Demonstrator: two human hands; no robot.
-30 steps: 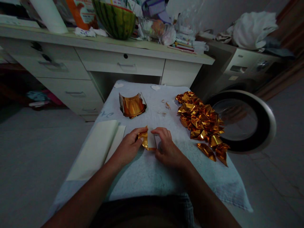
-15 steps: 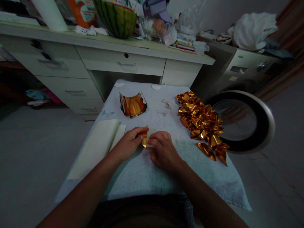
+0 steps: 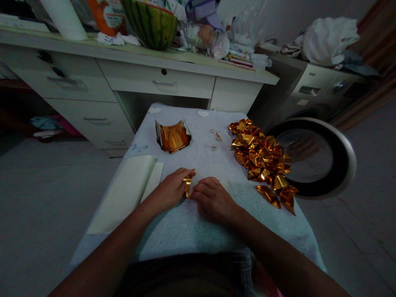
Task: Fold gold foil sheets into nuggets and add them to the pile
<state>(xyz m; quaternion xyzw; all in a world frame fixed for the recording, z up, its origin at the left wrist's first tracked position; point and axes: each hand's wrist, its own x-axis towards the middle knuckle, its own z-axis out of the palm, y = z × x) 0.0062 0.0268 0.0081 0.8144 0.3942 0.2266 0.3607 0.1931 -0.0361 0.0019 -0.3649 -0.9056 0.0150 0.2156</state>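
Observation:
Between my hands is a small piece of gold foil paper (image 3: 187, 186), partly folded and mostly covered by fingers. My left hand (image 3: 175, 187) grips its left side, thumb and fingers pressed together. My right hand (image 3: 213, 200) is closed at the foil's lower right edge, its fingertips pinching there. Beyond my hands stands a curved stack of gold foil sheets (image 3: 173, 138). To the right lies a heap of folded gold foil pieces (image 3: 262, 154). Pale sheets of paper (image 3: 123, 194) lie to the left of my left hand.
A cloth-covered table (image 3: 192, 235) bears everything. Small scraps (image 3: 218, 137) lie near its middle. Behind it runs a desk with drawers (image 3: 163, 82), holding a cut watermelon (image 3: 150, 24) and clutter. The washing machine's round door (image 3: 312, 156) hangs open close to the table's right side.
The foil has been folded narrower and its pale underside no longer shows. My right hand has turned slightly and its fingers have closed in at the lower edge.

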